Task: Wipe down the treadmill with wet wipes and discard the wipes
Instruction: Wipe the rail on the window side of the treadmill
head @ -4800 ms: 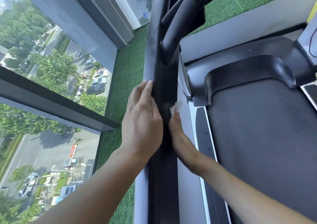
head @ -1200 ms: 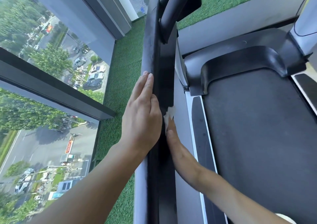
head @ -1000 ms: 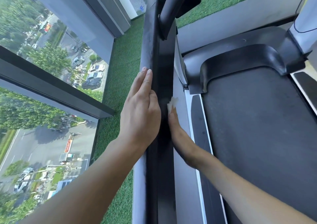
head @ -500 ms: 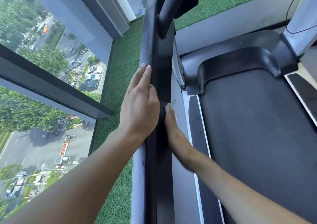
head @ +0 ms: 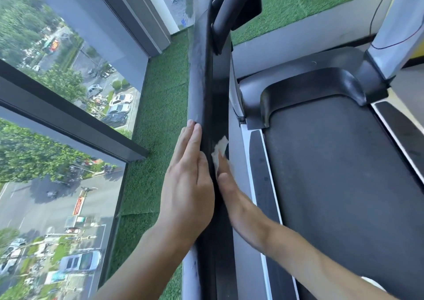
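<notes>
A black treadmill handrail (head: 202, 74) runs from top to bottom through the middle of the head view. My left hand (head: 188, 185) lies flat along its left side with straight fingers. My right hand (head: 236, 198) is on the rail's right face, fingers straight, pressing a small white wet wipe (head: 219, 149) against it. The wipe sticks out past my fingertips. To the right lies the dark treadmill belt (head: 339, 185) with its black motor cover (head: 314, 86).
A grey upright post (head: 399, 31) with a red cord stands at the far right. Green artificial turf (head: 158, 120) covers the floor left of the treadmill, up to a big window (head: 46, 93) over a street. A second black handle (head: 231, 8) crosses the rail at the top.
My right hand has slid the wipe back and forth a short way along the rail's right face. My left hand has stayed flat on the rail.
</notes>
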Tool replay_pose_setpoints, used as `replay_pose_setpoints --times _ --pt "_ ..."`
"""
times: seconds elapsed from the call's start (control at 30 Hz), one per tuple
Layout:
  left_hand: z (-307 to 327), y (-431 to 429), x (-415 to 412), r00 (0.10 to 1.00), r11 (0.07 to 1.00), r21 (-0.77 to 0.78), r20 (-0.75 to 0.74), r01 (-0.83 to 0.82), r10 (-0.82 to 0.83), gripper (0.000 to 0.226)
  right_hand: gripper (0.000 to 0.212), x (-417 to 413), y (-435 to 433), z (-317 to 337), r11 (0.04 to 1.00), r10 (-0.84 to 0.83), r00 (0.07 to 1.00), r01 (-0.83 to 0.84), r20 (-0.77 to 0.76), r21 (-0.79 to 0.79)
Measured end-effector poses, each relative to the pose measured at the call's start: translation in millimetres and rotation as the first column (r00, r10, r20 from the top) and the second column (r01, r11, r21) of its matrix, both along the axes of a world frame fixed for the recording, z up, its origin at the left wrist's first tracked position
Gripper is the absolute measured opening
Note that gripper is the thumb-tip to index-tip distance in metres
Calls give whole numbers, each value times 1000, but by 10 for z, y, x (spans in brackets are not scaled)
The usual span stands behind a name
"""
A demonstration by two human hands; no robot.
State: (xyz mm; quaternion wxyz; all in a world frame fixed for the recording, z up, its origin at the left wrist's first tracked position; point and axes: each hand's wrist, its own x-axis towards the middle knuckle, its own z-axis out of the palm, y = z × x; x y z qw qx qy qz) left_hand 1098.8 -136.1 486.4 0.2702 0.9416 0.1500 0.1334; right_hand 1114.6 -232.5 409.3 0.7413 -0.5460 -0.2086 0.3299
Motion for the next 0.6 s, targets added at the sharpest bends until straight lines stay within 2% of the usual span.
replay_pose_setpoints --times 0.13,0.23,0.3,0.37,0.43,0.5,0.6 --pt "-14 16 7 1000 1000 -27 11 3 -3 59 75 410 202 48 991 -122 988 126 92 -34" --pt "-17 15 2 1000 999 -35 12 2 -1 59 68 315 358 -165 991 -125 984 130 124 -35" --pt "-14 20 2 1000 999 -37 4 9 -9 59 62 125 450 -486 989 -105 991 114 87 -99" --pt "-2 26 -2 1000 999 -44 4 10 -10 60 65 6 389 -595 984 -109 993 114 47 -135" --pt "5 21 -1 1000 999 -42 10 9 -8 59 69 66 286 -356 988 -65 998 66 15 -142" --pt "7 17 -2 1000 999 -43 11 5 -5 57 73 212 177 -172 997 -54 998 55 11 -63" --pt "13 16 2 1000 999 -41 19 -2 2 54 78 236 156 -124 993 -53 999 53 -5 -109"
